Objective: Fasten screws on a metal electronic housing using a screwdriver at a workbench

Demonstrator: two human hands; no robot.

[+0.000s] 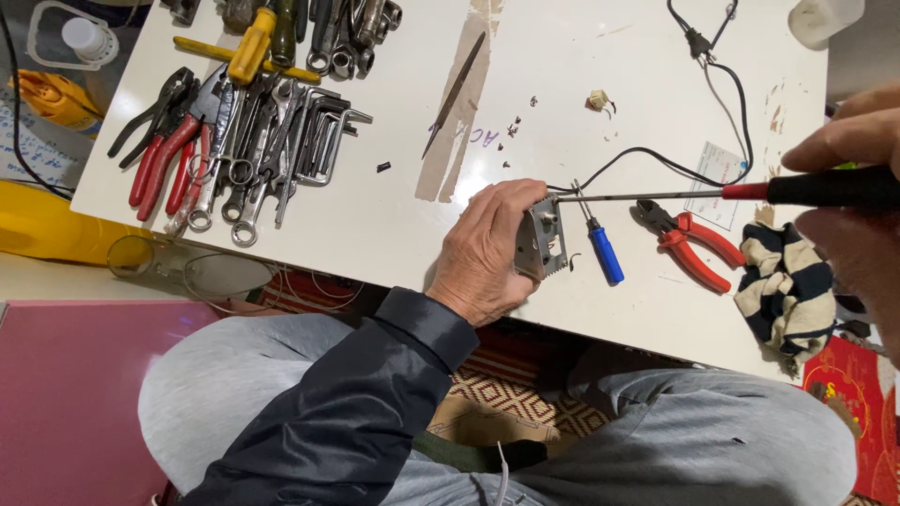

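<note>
Left sleeve (361, 412): dark navy jacket cloth, plain cuff, near left.
Trousers (656, 440): light grey fabric over both knees, near edge.
Hands: bare, no gloves.

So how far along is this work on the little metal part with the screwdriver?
Done, by the look of it: small dark bits lie loose on the white table. In hand: the left hand grips the metal part while the right hand holds the long screwdriver, tip at its top edge. What is left can't be told; the part looks whole.
</note>
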